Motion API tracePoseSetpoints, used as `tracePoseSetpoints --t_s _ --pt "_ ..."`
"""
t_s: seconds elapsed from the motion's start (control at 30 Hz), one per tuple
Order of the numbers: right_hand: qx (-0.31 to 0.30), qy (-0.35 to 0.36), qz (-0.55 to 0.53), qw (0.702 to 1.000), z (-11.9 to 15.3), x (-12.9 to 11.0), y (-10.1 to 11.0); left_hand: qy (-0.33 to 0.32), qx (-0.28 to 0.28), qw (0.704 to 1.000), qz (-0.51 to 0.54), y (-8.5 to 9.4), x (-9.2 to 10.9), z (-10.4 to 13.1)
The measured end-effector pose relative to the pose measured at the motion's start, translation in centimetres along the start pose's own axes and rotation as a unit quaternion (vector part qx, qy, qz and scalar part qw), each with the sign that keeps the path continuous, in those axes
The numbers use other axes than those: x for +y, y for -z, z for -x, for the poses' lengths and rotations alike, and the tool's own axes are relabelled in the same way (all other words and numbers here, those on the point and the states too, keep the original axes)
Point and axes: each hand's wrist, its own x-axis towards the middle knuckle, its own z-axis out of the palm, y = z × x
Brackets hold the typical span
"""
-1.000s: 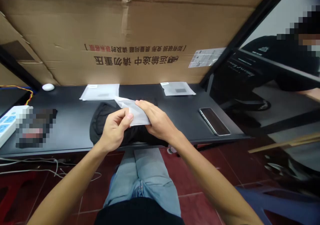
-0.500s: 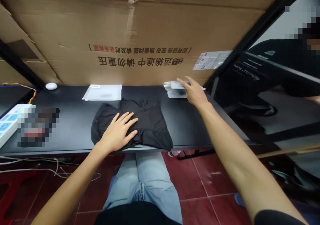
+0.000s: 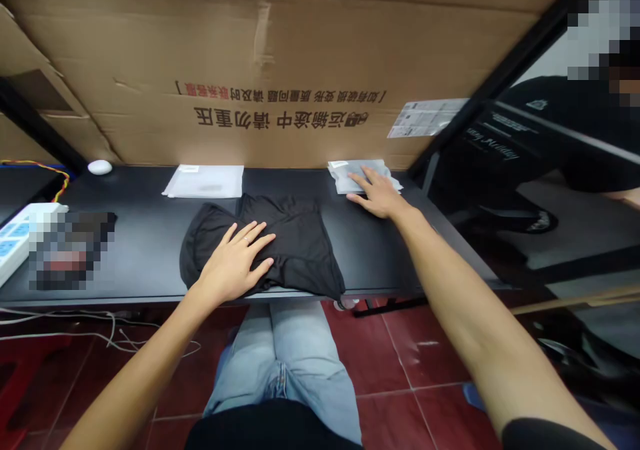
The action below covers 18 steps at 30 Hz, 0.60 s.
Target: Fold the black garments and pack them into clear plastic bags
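A black stretchy garment (image 3: 300,243) lies spread on the dark table, one corner hanging slightly over the front edge. My left hand (image 3: 235,260) rests flat on its left part, fingers spread, a ring on one of them. Farther back on the right, my right hand (image 3: 380,193) lies with fingers apart on a frosted plastic bag (image 3: 345,182), covering part of it. Another frosted bag (image 3: 205,182), with a small white label, lies flat behind the garment to the left. Neither hand grips anything.
A cardboard sheet (image 3: 300,57) stands along the table's back. At left are a white power strip (image 3: 20,233), a blurred-out dark item (image 3: 75,250) and a white rounded object (image 3: 100,167). Black frame posts flank the table (image 3: 145,250). Another person (image 3: 550,130) is at right.
My right hand has come down and slightly nearer onto the right bag, which now lies flatter. My left hand stays on the garment. The view has shifted slightly.
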Motion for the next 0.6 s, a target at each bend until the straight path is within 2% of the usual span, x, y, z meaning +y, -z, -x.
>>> tracePoseSetpoints --t_s 0.07,0.13,0.23,0.3,0.43,0.53,0.6 --pt "-0.003 -0.014 0.007 1.000 -0.1 -0.9 0.9 0.006 0.001 1.000 -0.003 -0.1 0.3 0.0" --pt "0.034 -0.014 0.017 0.999 0.0 -2.5 2.1 0.020 0.003 1.000 -0.011 -0.2 0.8 -0.1" --pt "0.113 0.029 0.003 0.993 0.2 -6.2 3.5 0.032 0.004 0.999 -0.017 0.0 1.5 -0.4" --pt "0.112 0.030 -0.037 0.992 0.3 -9.2 3.9 0.030 0.001 1.000 -0.003 0.7 1.2 -0.9" --pt "0.063 0.001 -0.135 0.989 -0.4 -14.1 3.6 0.066 0.038 0.997 0.013 2.6 -1.6 -3.7" --pt "0.058 0.003 -0.167 0.984 -1.5 -15.9 2.9 0.127 0.093 0.987 -0.022 3.3 -4.6 -6.6" --pt "0.057 0.000 -0.164 0.985 -2.0 -16.3 2.6 0.156 0.098 0.982 -0.038 3.1 -6.2 -8.3"
